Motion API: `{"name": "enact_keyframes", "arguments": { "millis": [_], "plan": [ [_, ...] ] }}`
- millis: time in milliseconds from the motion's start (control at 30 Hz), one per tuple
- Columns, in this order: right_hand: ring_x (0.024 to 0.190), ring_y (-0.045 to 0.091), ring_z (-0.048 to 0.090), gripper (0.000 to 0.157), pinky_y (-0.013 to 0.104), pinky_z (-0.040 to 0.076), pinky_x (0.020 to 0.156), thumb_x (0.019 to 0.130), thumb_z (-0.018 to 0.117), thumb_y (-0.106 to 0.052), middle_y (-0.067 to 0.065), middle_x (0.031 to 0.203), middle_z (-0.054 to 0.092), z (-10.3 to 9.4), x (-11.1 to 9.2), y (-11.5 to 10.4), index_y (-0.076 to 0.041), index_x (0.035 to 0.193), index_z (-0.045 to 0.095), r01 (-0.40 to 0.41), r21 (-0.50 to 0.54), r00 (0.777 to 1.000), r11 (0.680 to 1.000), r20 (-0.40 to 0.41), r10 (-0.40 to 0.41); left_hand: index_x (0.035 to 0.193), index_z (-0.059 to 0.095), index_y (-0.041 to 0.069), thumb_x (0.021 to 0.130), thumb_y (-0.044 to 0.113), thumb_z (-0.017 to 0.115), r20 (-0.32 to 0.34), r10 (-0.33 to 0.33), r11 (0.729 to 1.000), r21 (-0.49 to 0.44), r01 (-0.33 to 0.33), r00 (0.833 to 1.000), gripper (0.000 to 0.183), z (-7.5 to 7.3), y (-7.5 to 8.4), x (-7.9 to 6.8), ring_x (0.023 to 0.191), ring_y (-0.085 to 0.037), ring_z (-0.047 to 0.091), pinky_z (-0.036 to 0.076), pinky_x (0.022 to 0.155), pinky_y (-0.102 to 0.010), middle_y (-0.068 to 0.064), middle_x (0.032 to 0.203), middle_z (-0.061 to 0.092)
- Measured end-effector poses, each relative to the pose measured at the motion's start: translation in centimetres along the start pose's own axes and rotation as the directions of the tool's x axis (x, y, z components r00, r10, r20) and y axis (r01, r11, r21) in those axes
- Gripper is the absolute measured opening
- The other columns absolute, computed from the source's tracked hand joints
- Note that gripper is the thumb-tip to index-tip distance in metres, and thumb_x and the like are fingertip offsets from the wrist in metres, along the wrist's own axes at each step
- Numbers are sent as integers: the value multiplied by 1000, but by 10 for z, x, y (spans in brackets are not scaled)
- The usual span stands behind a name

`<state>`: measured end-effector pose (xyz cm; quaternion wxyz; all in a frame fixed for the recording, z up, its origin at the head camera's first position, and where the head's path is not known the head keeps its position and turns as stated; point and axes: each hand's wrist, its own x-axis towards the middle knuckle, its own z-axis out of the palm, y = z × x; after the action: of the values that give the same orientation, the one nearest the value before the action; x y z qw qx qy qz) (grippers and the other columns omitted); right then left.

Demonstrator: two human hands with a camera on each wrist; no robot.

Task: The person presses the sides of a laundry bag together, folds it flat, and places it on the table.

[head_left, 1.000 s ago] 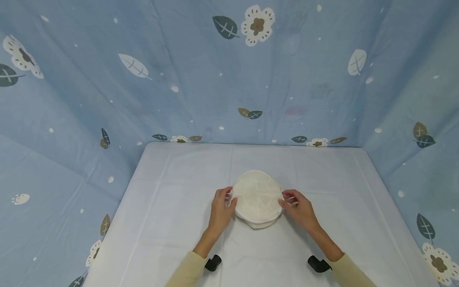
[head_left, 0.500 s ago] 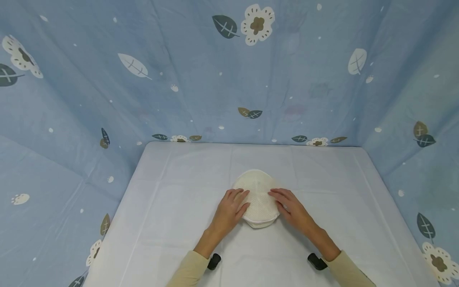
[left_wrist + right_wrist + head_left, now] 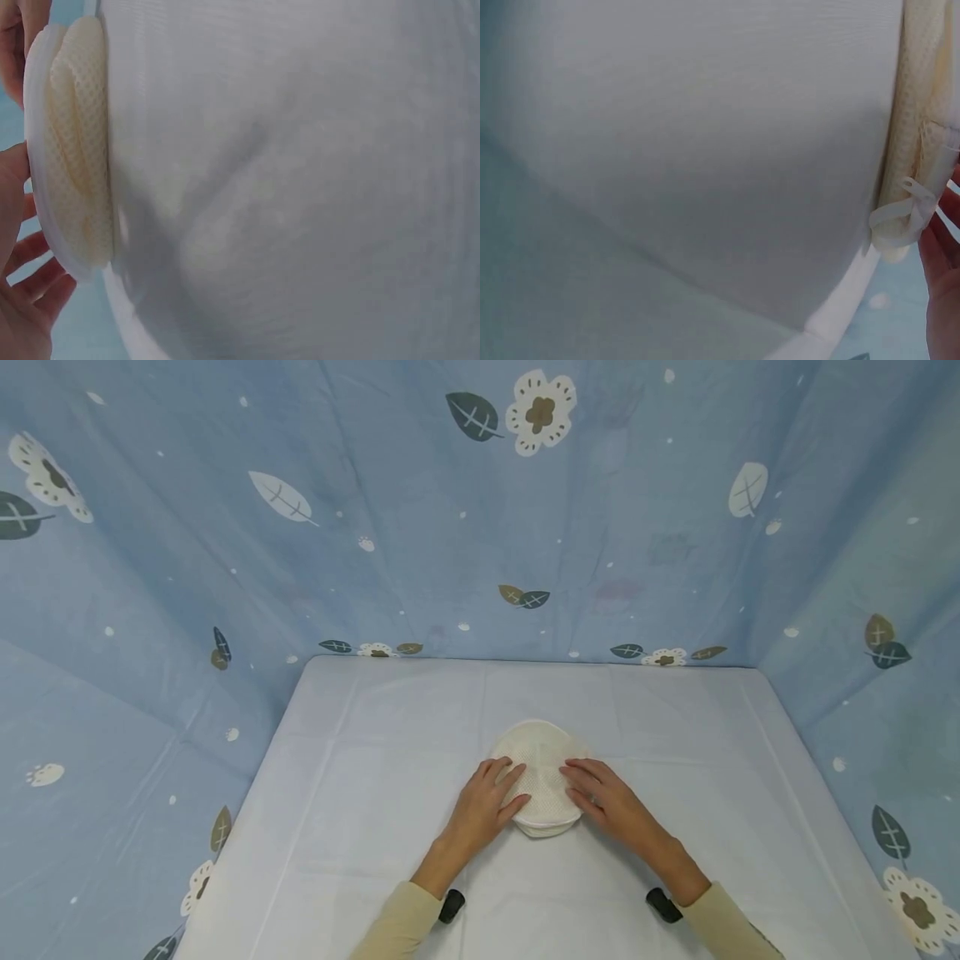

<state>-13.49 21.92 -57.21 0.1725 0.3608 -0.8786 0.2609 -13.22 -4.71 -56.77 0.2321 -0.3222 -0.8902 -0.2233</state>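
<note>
A round, cream mesh laundry bag (image 3: 542,781) with a white bound rim lies collapsed at the middle of the white table. My left hand (image 3: 482,803) rests its spread fingers on the bag's left side, thumb near the front rim. On the opposite side my right hand (image 3: 621,803) lays its fingers over the top. From the left wrist view, the folded mesh layers of the bag (image 3: 81,142) show under the rim, beside the left fingers (image 3: 54,289). A small white loop (image 3: 898,221) hangs at the bag's edge near the right hand (image 3: 943,300) in the right wrist view.
White cloth covers the table (image 3: 375,735), whose back edge meets a blue curtain (image 3: 420,552) printed with leaves and flowers. Curtain also hangs along both sides. Black camera mounts (image 3: 452,906) sit at the wrists by the sleeves.
Both hands have moved inward from the bag's side edges onto its top, fingers now spread over the mesh. In the last half second they have shifted only slightly.
</note>
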Motion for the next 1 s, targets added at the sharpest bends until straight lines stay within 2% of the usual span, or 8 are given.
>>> {"name": "enact_keyframes", "arguments": {
  "millis": [167, 367, 500, 600, 700, 833, 1000],
  "plan": [
    [120, 25, 50, 47, 27, 38, 101, 83, 72, -14, 10, 131, 53, 2, 0, 1, -8, 128, 59, 0, 6, 1000, 1000, 8, 0, 122, 62, 6, 85, 33, 71, 12, -30, 999, -17, 30, 999, 47, 2, 1, 0, 110, -27, 52, 46, 93, -36, -13, 120, 57],
    [122, 24, 48, 45, 29, 39, 102, 88, 68, -16, 9, 133, 51, -1, 2, -1, -8, 130, 57, -43, 3, 998, 999, 54, 43, 126, 59, 6, 89, 35, 66, 72, -60, 996, -58, 64, 996, 47, 4, -3, -1, 113, -27, 48, 44, 95, -38, -12, 124, 53],
    [122, 25, 47, 44, 33, 40, 101, 89, 66, -14, 10, 134, 50, -1, 4, -1, -7, 131, 56, -54, 17, 997, 998, 60, 53, 129, 57, 8, 92, 32, 62, 101, -93, 987, -122, 105, 991, 44, 4, -6, -3, 114, -28, 45, 43, 94, -41, -13, 127, 50],
    [124, 23, 46, 44, 33, 39, 102, 91, 65, -15, 9, 135, 49, -2, 5, -1, -8, 133, 54, -77, 22, 995, 997, 72, 75, 128, 57, 6, 93, 25, 62, 67, -112, 973, -196, 123, 991, 40, 1, -8, -3, 114, -26, 45, 44, 94, -39, -13, 126, 51],
    [124, 22, 46, 44, 30, 39, 102, 91, 65, -14, 8, 135, 49, -4, 5, -1, -8, 133, 55, -78, 40, 995, 996, 62, 75, 123, 59, 3, 92, 16, 64, -9, -124, 964, -237, 118, 992, 35, -2, -10, -1, 112, -25, 48, 46, 92, -36, -12, 120, 54],
    [120, 21, 49, 43, 23, 39, 100, 86, 68, -8, 9, 130, 53, -6, 7, 1, -6, 128, 58, -35, 72, 999, 997, 5, 34, 115, 63, 2, 88, 10, 67, -106, -162, 965, -223, 136, 981, 28, -6, -13, 1, 99, -22, 52, 49, 80, -31, -10, 110, 57],
    [108, 16, 54, 38, 16, 41, 92, 81, 72, -2, 5, 117, 58, -10, 9, 3, -6, 117, 64, 0, 50, 997, 999, -71, 4, 105, 65, 2, 88, 6, 66, -159, -221, 961, -206, 186, 962, 18, -9, -18, 1, 87, -18, 53, 50, 70, -25, -8, 99, 58]
  ]
}}
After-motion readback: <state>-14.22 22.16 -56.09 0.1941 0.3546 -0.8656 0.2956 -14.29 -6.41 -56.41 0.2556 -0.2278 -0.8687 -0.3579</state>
